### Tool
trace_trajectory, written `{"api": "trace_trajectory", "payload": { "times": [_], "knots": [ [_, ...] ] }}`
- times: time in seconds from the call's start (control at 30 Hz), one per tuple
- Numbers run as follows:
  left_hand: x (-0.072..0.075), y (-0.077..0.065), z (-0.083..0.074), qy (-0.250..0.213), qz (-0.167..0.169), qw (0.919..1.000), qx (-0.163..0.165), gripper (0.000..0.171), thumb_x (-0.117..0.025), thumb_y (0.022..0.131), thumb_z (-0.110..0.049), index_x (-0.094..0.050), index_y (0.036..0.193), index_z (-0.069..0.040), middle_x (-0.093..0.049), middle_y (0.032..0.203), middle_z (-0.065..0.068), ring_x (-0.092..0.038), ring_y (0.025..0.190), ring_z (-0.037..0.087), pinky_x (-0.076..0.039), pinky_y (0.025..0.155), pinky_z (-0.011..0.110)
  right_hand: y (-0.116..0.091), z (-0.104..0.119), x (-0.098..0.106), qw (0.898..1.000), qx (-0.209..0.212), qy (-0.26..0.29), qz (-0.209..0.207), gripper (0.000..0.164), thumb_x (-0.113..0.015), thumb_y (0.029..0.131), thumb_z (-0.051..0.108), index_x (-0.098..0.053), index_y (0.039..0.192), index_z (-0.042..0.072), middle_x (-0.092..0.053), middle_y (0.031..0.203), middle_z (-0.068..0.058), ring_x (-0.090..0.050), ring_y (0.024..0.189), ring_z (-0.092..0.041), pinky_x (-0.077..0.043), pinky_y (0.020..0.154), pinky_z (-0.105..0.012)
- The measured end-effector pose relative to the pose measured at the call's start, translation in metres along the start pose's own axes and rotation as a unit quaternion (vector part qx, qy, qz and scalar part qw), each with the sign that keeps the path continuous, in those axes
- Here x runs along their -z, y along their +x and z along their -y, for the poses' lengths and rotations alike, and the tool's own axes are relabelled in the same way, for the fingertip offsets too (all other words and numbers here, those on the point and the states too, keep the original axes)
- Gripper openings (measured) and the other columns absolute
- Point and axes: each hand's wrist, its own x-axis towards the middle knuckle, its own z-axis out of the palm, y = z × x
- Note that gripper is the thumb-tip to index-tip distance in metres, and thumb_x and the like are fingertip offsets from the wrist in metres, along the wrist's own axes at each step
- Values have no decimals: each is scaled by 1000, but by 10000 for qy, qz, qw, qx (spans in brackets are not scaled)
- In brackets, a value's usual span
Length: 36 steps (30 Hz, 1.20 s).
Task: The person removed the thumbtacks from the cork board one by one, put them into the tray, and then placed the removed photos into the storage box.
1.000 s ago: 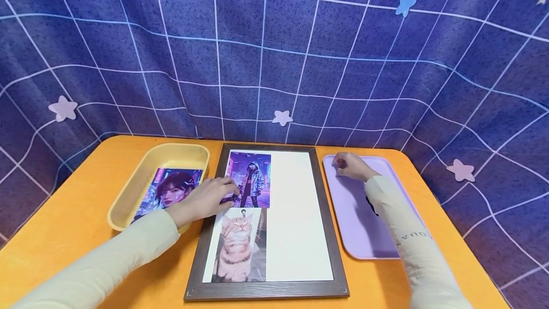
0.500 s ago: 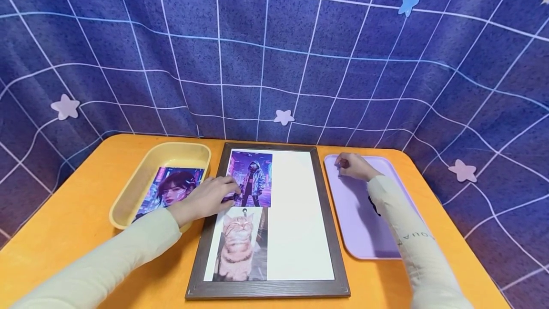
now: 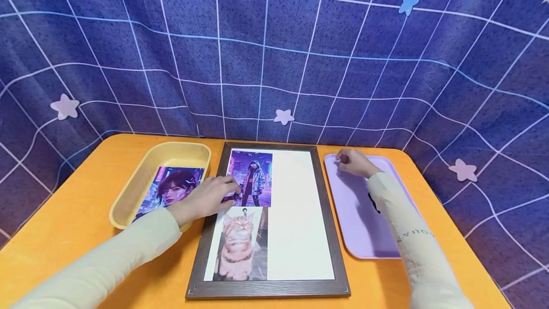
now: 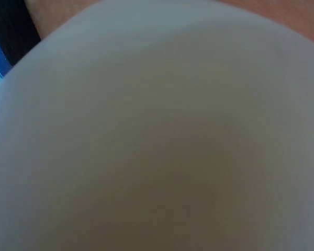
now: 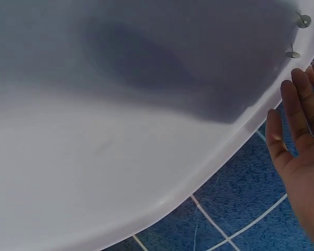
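Note:
My left hand (image 3: 210, 197) rests its fingertips on the lower left part of a purple city picture print (image 3: 253, 178), which lies in the upper left of a dark-framed white board (image 3: 300, 218). Below it is a cat photo (image 3: 238, 247), with a round silver tack head (image 3: 245, 210) at its top edge. My right hand (image 3: 357, 163) hovers over the far left corner of the purple tray (image 3: 351, 232). Two thumbtacks (image 5: 303, 21) lie by the tray rim in the right wrist view, close to my fingertips. My right thumb and index tip are out of that view; a held tack cannot be confirmed.
Left of the board stands a yellow bin (image 3: 128, 194) with a portrait print (image 3: 173, 187) inside. Everything lies on an orange table (image 3: 47, 232) before a blue gridded curtain (image 3: 240, 61). A pale blurred surface (image 4: 162, 130) fills most of the left wrist view.
My right hand has lifted and turned slightly at the tray's far corner. The left hand stays on the print, and the prints and board keep their places.

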Motion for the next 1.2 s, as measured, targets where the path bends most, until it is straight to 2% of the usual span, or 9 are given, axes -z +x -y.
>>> {"api": "trace_trajectory", "payload": {
  "times": [0.23, 0.6, 0.8, 0.9, 0.93, 1.03, 1.13, 1.2],
  "knots": [
    [0, 0, -1, 3, 4, 10000, -3, 22, -67, 82, -25, -66, 103, -18, -61, 105, 2, -58, 98, 24, -45, 85, 44, 7, 10, 3, 9990, 341, -251, -168, 21, -59, 75, 2, -61, 95, -6, -60, 74, -10, -53, 70, -17, -42, 64, -27],
    [2, -1, -2, -56, 21, 10000, -2, 22, -67, 82, -24, -66, 103, -17, -61, 105, 2, -59, 96, 24, -45, 84, 45, 21, 39, -8, 9952, 943, -175, -189, 19, -59, 76, 1, -61, 93, -6, -62, 78, -11, -58, 74, -22, -47, 67, -33],
    [2, -1, -3, -35, 2, 10000, 0, 22, -67, 82, -24, -66, 102, -17, -61, 105, 2, -59, 96, 24, -45, 84, 45, 30, 55, -16, 9938, 1098, -142, 6, 19, -58, 79, 3, -61, 95, -5, -63, 82, -12, -58, 75, -21, -49, 69, -35],
    [2, -1, -2, -21, 3, 10000, -6, 21, -67, 82, -25, -66, 102, -18, -61, 105, 2, -59, 96, 24, -45, 84, 45, 33, 61, -19, 9919, 1272, -4, 66, 19, -58, 79, 5, -61, 95, -5, -62, 80, -11, -58, 73, -20, -49, 68, -34],
    [2, -1, -2, -18, 6, 10000, -6, 21, -67, 82, -25, -66, 102, -18, -61, 105, 2, -59, 96, 24, -45, 84, 45, 38, 56, -24, 9891, 1470, 92, 30, 18, -59, 80, 9, -61, 94, -3, -62, 79, -8, -57, 72, -16, -49, 67, -30],
    [2, 0, -2, -17, 21, 10000, 8, 21, -67, 82, -25, -66, 102, -18, -61, 105, 2, -59, 97, 24, -45, 85, 45, 43, 61, -28, 9846, 1744, 134, 41, 17, -59, 80, 10, -61, 93, 0, -61, 78, -6, -57, 69, -14, -49, 65, -28],
    [2, 0, -2, -16, 40, 10000, 25, 22, -67, 82, -25, -66, 102, -18, -61, 106, 2, -59, 98, 24, -45, 86, 45, 49, 69, -33, 9837, 1797, 16, 79, 18, -60, 79, 9, -62, 94, -1, -62, 79, -7, -59, 70, -15, -50, 66, -29],
    [2, 0, -1, -7, 50, 10000, 35, 22, -67, 82, -25, -66, 102, -18, -61, 106, 2, -59, 98, 24, -45, 86, 46, 48, 83, -33, 9867, 1603, -191, 177, 20, -61, 78, 4, -62, 96, -4, -63, 81, -10, -60, 73, -19, -50, 69, -33]
  ]
}}
